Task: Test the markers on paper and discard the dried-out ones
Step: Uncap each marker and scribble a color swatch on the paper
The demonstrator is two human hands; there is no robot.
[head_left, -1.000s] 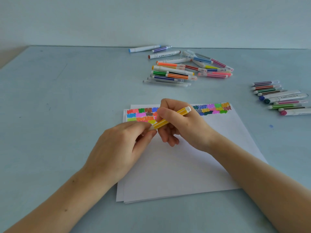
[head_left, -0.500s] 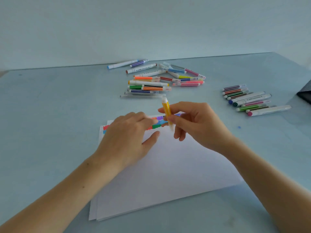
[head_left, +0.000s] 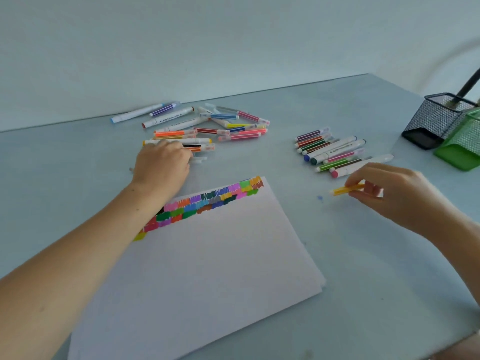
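The right hand (head_left: 389, 193) pinches a slim yellow-orange marker with a white cap (head_left: 346, 189) between thumb and fingertips, holding it nearly level just above the pale blue tabletop (head_left: 363, 268), cap end pointing left. It sits just in front of a tidy row of capped markers (head_left: 335, 152), thin striped ones mixed with thicker white-barrelled ones. The left hand (head_left: 162, 165) reaches over the near edge of a looser pile of assorted coloured markers (head_left: 207, 126), fingers curled down onto them; whether it grips one cannot be told. Between the 2 hands lies a stack of white paper sheets (head_left: 207, 268), its far edge filled with 2 to 3 rows of scribbled colour swatches (head_left: 207, 201). At the far right stand a black wire-mesh pen holder (head_left: 436, 120) and a green mesh holder (head_left: 465, 146), touching.
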